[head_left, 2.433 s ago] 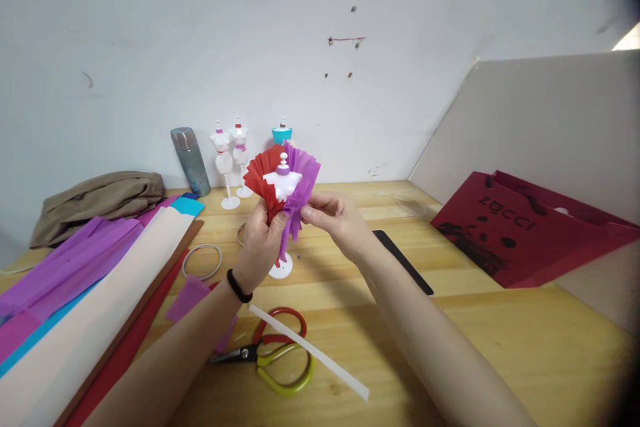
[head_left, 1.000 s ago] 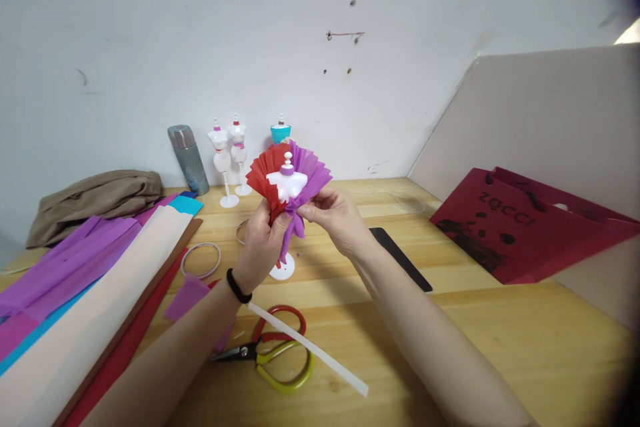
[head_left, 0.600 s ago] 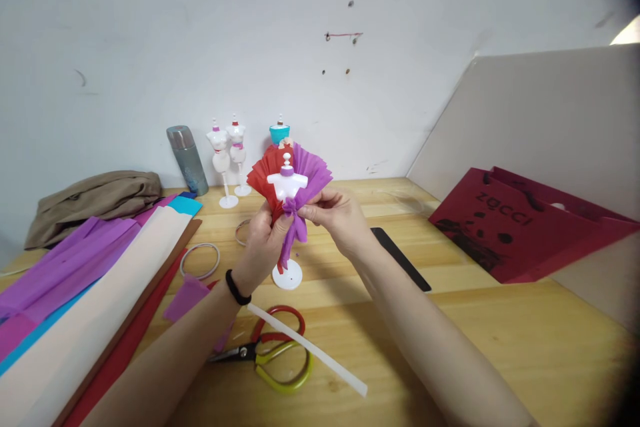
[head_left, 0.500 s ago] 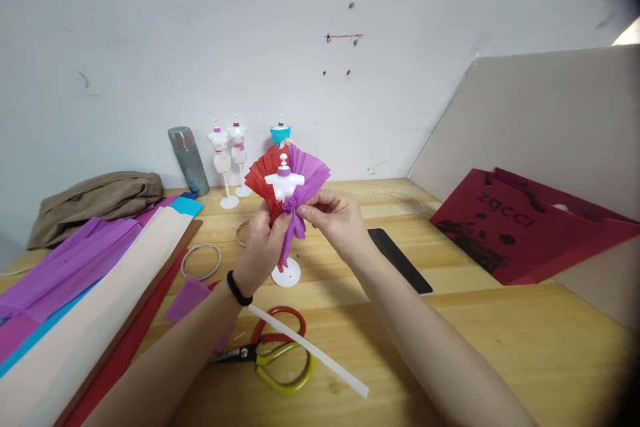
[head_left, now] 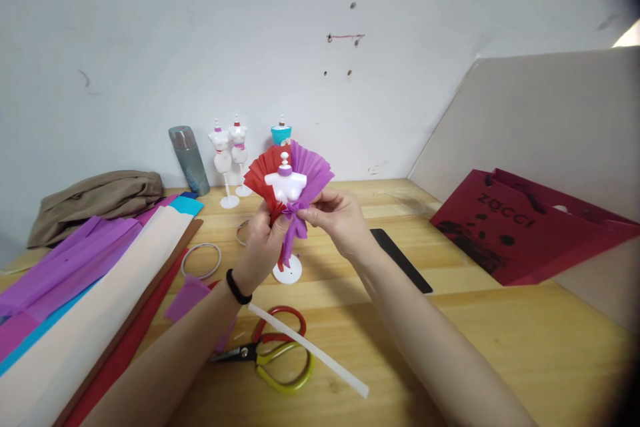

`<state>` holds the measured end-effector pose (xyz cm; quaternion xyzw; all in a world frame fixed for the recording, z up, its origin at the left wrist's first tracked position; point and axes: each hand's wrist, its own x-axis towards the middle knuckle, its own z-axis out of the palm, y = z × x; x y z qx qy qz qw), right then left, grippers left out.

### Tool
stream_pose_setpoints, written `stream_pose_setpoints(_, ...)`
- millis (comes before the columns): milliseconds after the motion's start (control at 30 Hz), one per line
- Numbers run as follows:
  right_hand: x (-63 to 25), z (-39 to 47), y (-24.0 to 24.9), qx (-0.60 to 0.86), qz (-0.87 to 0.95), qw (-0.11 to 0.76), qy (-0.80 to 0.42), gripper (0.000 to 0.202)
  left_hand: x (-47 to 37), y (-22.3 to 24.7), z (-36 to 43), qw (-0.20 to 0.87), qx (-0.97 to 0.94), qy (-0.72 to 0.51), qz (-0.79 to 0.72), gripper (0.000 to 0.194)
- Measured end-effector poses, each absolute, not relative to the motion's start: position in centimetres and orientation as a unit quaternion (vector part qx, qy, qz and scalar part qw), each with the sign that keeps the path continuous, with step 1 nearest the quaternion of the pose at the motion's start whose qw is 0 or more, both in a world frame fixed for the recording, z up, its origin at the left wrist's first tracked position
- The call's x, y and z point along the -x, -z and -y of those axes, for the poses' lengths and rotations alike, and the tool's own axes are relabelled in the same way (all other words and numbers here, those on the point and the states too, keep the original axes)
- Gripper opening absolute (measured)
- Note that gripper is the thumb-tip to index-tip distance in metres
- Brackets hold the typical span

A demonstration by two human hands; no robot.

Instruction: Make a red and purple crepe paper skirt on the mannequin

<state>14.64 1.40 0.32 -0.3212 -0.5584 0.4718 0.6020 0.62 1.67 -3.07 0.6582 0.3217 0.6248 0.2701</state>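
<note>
A small white doll mannequin (head_left: 286,185) with a purple neck band stands in front of me, its round base (head_left: 288,271) showing below. Pleated red crepe paper (head_left: 262,173) fans out behind its left side, and pleated purple crepe paper (head_left: 314,172) behind its right. Both papers gather at the waist and hang down below it. My left hand (head_left: 265,232) is closed around the waist, thumb on the gathered paper. With thumb and forefinger my right hand (head_left: 337,217) pinches the purple paper at the waist's right side.
Scissors (head_left: 257,350) and a white strip (head_left: 310,350) lie in front. Stacked coloured paper sheets (head_left: 95,307), a brown cloth (head_left: 100,200) and a flask (head_left: 189,160) are at left. Other mannequins (head_left: 223,159) stand behind. A black phone-like slab (head_left: 400,260) and red paper bag (head_left: 525,233) lie right.
The mannequin has tipped and risen slightly, with its base a little higher in view. The purple fan has spread slightly further up and right. Both hands keep their hold.
</note>
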Motion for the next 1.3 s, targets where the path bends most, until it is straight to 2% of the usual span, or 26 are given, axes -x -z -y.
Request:
stream_pose_setpoints(133, -15.2, -1.6, -0.6, 0.304, 0.583, 0.582, -0.479, 0.02, -0.6, 3.2, -1.6, 0.294, -0.665, -0.61, -0.315, 0.014)
stream_pose_setpoints(400, -16.1, -1.7, -0.7, 0.315, 0.582, 0.55, -0.509, 0.022, -0.8, 2.9, -1.3, 0.275, -0.686, -0.596, -0.314, 0.013)
stream_pose_setpoints(833, -16.7, -1.5, -1.2, 0.284, 0.598, 0.517, -0.543, 0.009, -0.6, 2.1, -1.5, 0.317, -0.706, -0.553, -0.308, 0.014)
stream_pose_setpoints(1000, -16.3, -1.4, -1.0, 0.278, 0.614, 0.517, -0.528, 0.024, -0.6, 2.1, -1.8, 0.301, -0.695, -0.578, -0.304, 0.011)
stream_pose_setpoints(1300, -15.4, -1.7, -0.6, 0.297, 0.585, 0.561, -0.504, 0.031, -1.0, 2.4, -1.2, 0.297, -0.692, -0.57, -0.327, 0.016)
